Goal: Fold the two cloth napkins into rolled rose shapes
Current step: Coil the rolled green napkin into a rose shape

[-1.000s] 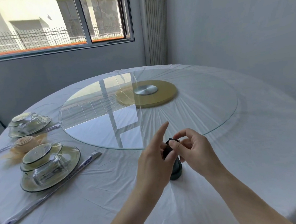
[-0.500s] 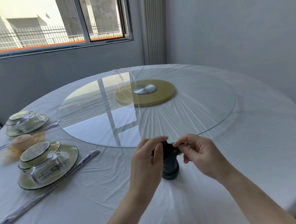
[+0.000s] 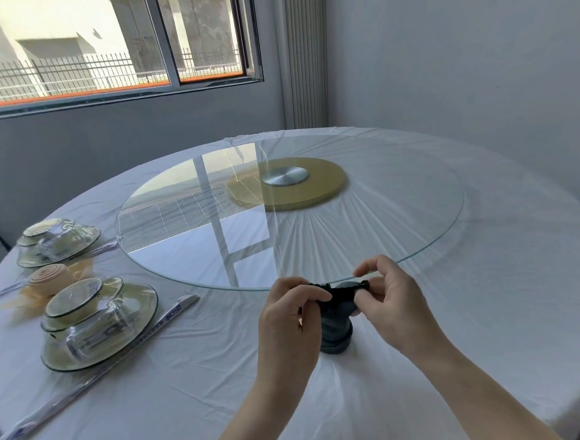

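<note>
At the far left of the round table (image 3: 429, 364), draped in a white cloth, a place setting (image 3: 58, 241) of stacked glass dishes sits near the edge; just in front of it lies a peach napkin (image 3: 50, 276), rolled into a spiral rose with loose folds spread at its base. Nearer to me stands a second place setting (image 3: 100, 322), a greenish plate carrying an upturned bowl and a tumbler on its side. Beside that plate runs a long paper chopstick sleeve (image 3: 175, 312) printed with blue characters, too blurred to read; it is the only writing in sight. The glass turntable (image 3: 420, 231) fills the middle of the table on a yellow disc (image 3: 327, 186) with a metal hub (image 3: 285, 176), mirroring the window frame. Just short of its near rim, my left hand (image 3: 285, 319) curls inward, thumb and forefinger pinching the left side of the dark napkin (image 3: 336, 319), the other fingers tucked behind. The napkin stands upright as a tight roll, its base resting on the cloth between my two wrists. My right hand (image 3: 394, 302) pinches the right side of the roll's ruffled top edge between thumb and middle fingers, while the forefinger arches above, bent and touching nothing.
</note>
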A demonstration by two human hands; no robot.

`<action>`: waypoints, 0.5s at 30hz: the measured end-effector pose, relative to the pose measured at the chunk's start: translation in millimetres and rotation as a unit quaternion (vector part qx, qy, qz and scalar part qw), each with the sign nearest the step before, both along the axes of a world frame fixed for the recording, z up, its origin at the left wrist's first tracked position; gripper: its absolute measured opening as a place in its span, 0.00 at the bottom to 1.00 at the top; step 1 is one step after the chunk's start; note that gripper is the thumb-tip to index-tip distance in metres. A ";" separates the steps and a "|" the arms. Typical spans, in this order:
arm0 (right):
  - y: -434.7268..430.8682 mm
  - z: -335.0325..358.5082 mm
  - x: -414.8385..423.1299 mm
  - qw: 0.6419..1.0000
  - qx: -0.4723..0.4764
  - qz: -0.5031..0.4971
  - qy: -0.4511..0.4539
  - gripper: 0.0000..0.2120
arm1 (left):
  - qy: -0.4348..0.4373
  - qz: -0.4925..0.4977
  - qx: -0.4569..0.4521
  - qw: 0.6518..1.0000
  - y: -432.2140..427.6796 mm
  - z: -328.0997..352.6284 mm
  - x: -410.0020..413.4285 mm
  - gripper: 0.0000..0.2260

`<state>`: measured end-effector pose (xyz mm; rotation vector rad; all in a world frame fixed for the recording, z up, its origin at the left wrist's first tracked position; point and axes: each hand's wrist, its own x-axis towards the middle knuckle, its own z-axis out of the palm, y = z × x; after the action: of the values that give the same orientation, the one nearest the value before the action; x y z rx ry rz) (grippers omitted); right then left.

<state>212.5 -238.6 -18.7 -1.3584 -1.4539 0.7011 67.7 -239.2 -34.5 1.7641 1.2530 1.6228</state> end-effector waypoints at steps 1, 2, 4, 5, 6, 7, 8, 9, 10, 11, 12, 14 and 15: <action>-0.4 -0.5 -0.1 1.000 0.008 0.008 0.010 0.13 | 0.010 0.000 -0.006 1.000 0.3 0.2 -0.7 0.19; -1.0 -2.0 -0.4 1.000 0.020 0.015 0.009 0.14 | 0.021 0.001 -0.010 1.000 0.5 1.0 -1.0 0.17; -2.5 -5.5 -2.2 0.998 0.047 0.026 -0.021 0.18 | 0.046 0.004 -0.019 0.999 -0.2 2.9 -0.1 0.14; -3.2 -7.5 -3.1 0.997 0.055 0.032 -0.040 0.20 | 0.056 0.003 -0.024 0.998 -1.0 3.8 1.0 0.12; -3.2 -9.7 -3.8 0.996 0.059 0.036 -0.051 0.22 | 0.063 0.000 -0.028 0.998 -1.8 4.6 2.1 0.12; -2.7 -12.0 -4.2 0.996 0.060 0.036 -0.053 0.23 | 0.065 -0.005 -0.032 0.997 -2.3 5.2 2.9 0.14; -2.0 -12.9 -4.7 0.997 0.057 0.032 -0.046 0.22 | 0.065 -0.011 -0.037 0.997 -2.7 5.7 3.4 0.16; -1.3 -12.8 -5.9 0.998 0.051 0.026 -0.034 0.21 | 0.064 -0.018 -0.043 0.997 -2.9 5.6 3.3 0.19; -1.3 -12.0 -7.4 0.998 0.044 0.020 -0.026 0.18 | 0.067 -0.024 -0.051 0.996 -3.2 5.3 3.3 0.21; -1.1 -11.3 -9.1 0.999 0.042 0.013 -0.026 0.13 | 0.075 -0.027 -0.056 0.995 -3.7 4.8 3.3 0.21; -1.1 -11.3 -10.5 0.998 0.045 0.000 -0.034 0.09 | 0.086 -0.026 -0.059 0.994 -4.0 4.3 3.4 0.20; -0.6 -11.5 -11.8 0.997 0.053 -0.032 -0.046 0.06 | 0.102 -0.014 -0.060 0.993 -3.2 2.5 2.7 0.17; -0.2 -11.9 -11.9 0.997 0.056 -0.041 -0.046 0.08 | 0.107 -0.009 -0.062 0.992 -2.4 1.2 1.7 0.16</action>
<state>200.6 -238.8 -30.6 -1.3697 -1.4783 0.5030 69.4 -241.5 -33.3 1.9026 1.3966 1.3433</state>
